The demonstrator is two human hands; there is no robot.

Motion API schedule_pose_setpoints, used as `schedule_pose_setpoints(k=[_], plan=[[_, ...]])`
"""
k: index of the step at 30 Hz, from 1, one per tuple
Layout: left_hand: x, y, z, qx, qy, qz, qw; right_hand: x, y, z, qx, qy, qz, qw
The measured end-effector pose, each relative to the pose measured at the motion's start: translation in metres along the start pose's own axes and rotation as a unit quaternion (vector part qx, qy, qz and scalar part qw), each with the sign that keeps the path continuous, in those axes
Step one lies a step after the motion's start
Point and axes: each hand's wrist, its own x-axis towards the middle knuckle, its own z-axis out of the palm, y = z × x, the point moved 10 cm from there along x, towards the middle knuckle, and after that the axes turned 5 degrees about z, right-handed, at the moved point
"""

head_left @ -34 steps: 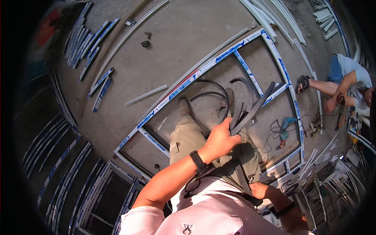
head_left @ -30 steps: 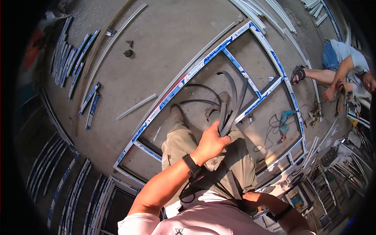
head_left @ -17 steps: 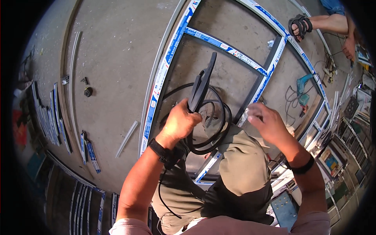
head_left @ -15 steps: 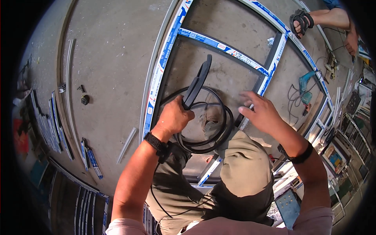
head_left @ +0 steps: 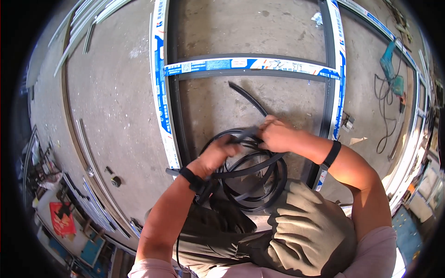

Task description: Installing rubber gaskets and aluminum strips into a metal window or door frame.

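A long black rubber strip (head_left: 241, 173) lies in loose loops above my knees, inside the near opening of a window frame (head_left: 218, 65) covered in blue-and-white film. My left hand (head_left: 217, 152) is closed around part of the strip, its fingertips blurred. Close by on the right, my right hand (head_left: 280, 135) pinches the same strip, and a free end sticks out beyond it toward the crossbar. Between the hands a short stretch of strip is smeared by motion. The fingers partly hide the upper loops.
On the floor at right is a teal power drill (head_left: 390, 67) with a tangled cord. A tape measure (head_left: 116, 181) sits at left, near long metal profiles (head_left: 85, 143). More profiles (head_left: 95, 18) lie at the upper left. The frame's side bars rise on both sides of my arms.
My right hand, open and apart before, now grips the strip beside my left hand. The strip's upright end has swung down. My view has turned, and another person's hands have left it.
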Motion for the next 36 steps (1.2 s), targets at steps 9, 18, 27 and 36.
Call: schedule_pose_setpoints(k=[9,18,27,36], plan=[[-0.015,0.036,-0.025,-0.148,0.095,0.034,0.984,-0.014,-0.009,-0.008,0.131,0.207,0.059,0.968],[0.001,0.050,0.016,-0.093,0.055,0.099,0.989,-0.035,-0.010,-0.054,0.452,0.299,-0.036,0.840],[0.018,0.038,-0.001,-0.121,0.094,0.094,0.984,-0.045,0.021,-0.051,0.578,0.247,0.033,0.777],[-0.021,0.114,-0.002,0.518,0.296,0.270,0.756,-0.097,0.042,-0.109,0.585,0.319,0.033,0.745]])
